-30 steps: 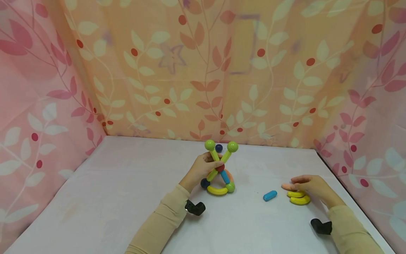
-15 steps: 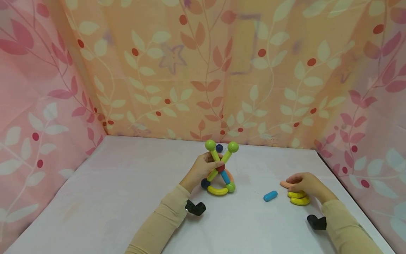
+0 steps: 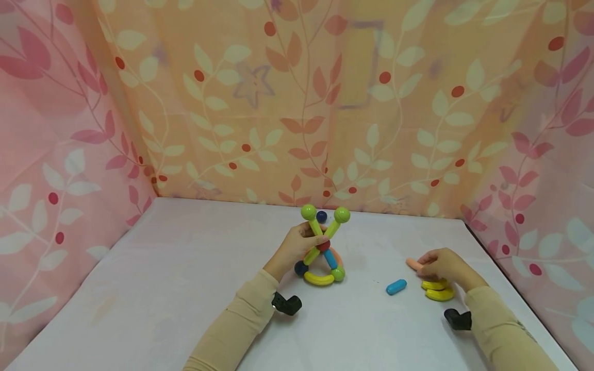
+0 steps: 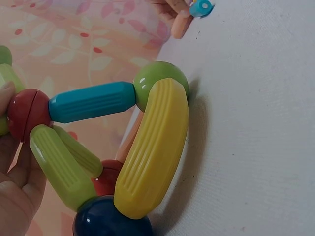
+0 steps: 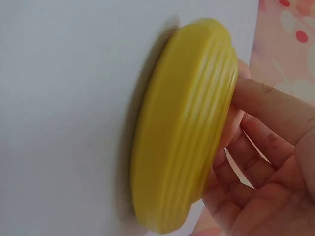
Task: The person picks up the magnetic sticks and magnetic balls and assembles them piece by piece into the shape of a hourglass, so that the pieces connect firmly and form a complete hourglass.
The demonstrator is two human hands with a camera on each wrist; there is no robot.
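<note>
My left hand (image 3: 297, 245) grips a built frame of ball-and-rod toy pieces near its central red ball (image 3: 323, 244). Two green rods rise from that ball, each topped by a green ball (image 3: 342, 215). Below, a blue rod (image 4: 93, 102) and green rods slope to a base with a yellow curved rod (image 4: 155, 147), a green ball (image 4: 157, 81) and a dark blue ball (image 4: 113, 219). My right hand (image 3: 447, 265) pinches an orange rod (image 3: 414, 264), tilted and partly hidden by the fingers. Just in front of that hand lie two yellow curved rods (image 3: 440, 294).
A loose blue rod (image 3: 396, 287) lies between the frame and the yellow rods. Behind the frame shows another dark blue ball (image 3: 322, 216); whether it is attached is unclear. Patterned cloth (image 3: 223, 103) surrounds the white table (image 3: 185, 288) at the back and sides.
My right hand has moved slightly left and away from me, and the orange rod has shifted left and tilted with it. The left hand and the frame look unchanged.
</note>
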